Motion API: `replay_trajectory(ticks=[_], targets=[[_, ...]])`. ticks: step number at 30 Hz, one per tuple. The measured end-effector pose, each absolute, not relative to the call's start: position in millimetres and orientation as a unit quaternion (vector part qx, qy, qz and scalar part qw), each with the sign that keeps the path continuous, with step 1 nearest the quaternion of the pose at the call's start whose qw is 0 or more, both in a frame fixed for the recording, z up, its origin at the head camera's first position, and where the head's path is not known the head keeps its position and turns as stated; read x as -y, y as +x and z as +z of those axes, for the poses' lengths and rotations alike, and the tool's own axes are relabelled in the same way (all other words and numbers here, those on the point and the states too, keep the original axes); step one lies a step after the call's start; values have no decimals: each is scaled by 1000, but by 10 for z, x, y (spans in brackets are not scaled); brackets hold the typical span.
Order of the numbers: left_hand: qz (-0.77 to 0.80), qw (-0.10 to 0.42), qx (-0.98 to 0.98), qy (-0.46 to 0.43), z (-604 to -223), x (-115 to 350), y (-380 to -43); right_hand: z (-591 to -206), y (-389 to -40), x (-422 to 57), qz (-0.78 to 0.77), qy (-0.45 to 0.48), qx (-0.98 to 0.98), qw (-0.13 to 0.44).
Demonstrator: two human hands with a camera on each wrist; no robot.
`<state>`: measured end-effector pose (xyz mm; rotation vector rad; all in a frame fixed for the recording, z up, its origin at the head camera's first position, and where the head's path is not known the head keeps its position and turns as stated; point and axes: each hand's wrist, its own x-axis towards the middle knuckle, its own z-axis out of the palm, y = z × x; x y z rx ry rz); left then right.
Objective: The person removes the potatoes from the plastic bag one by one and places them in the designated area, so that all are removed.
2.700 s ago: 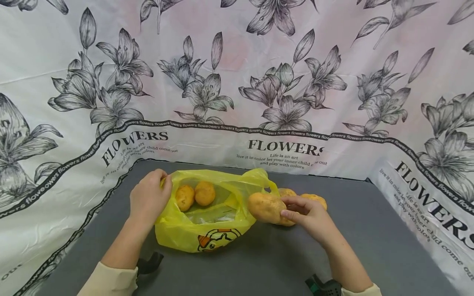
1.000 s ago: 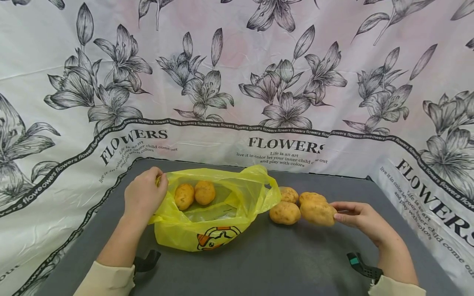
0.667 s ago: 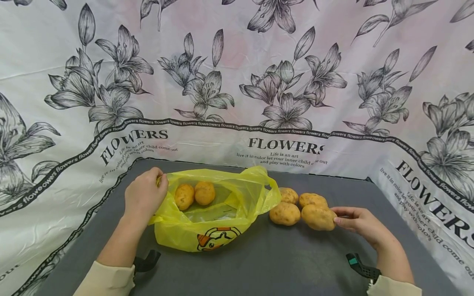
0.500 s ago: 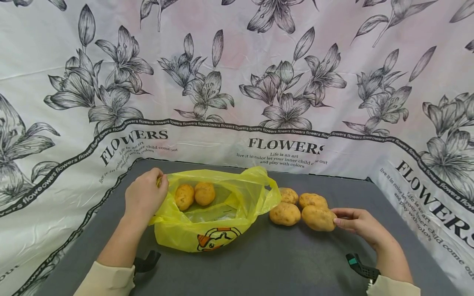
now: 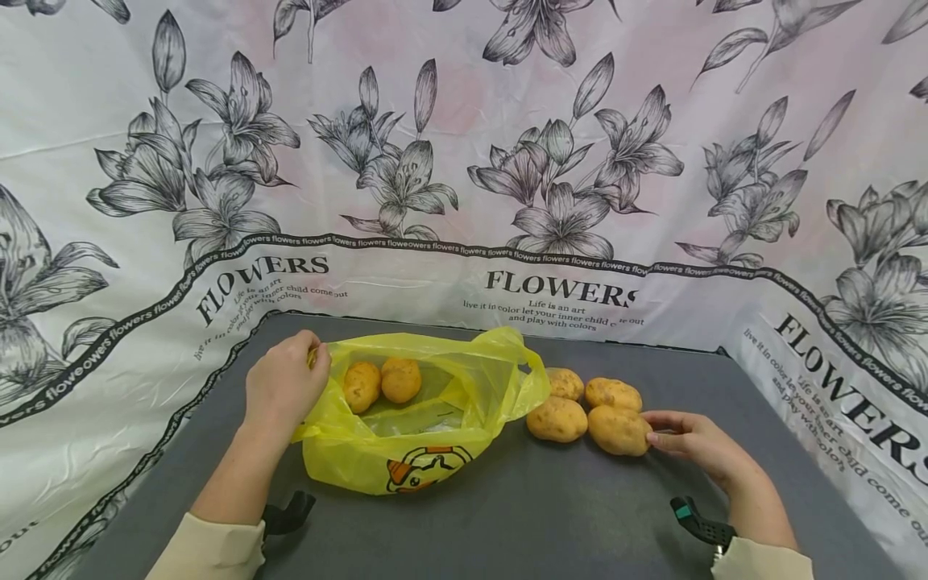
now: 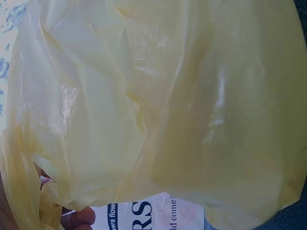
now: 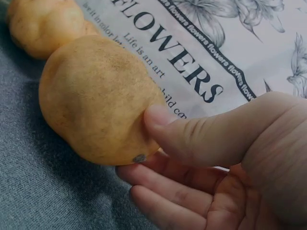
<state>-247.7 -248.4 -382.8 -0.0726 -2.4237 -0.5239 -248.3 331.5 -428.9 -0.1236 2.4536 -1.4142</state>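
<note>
Shifted rightward since the earliest frame, one oval tan-yellow potato lies right of centre. Leftmost, the curled left hand grips a crinkled yellow plastic bag; the right hand pinches that potato between thumb and fingers, probably best loosened gently.

I count one bag, one table and six potatoes, though the bag may hide more.
</note>
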Motion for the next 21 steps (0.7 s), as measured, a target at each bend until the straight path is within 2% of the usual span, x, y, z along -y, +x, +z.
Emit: replay_trajectory(ticks=[12, 21], targets=[[-197, 311, 930, -21, -3853, 2486, -2501, -4288, -2479, -3310, -487, -46, -856, 167], [-198, 309, 930, -24, -3832, 2471, -2485, -4159, -2424, -3327, -478, -31, -865, 151]])
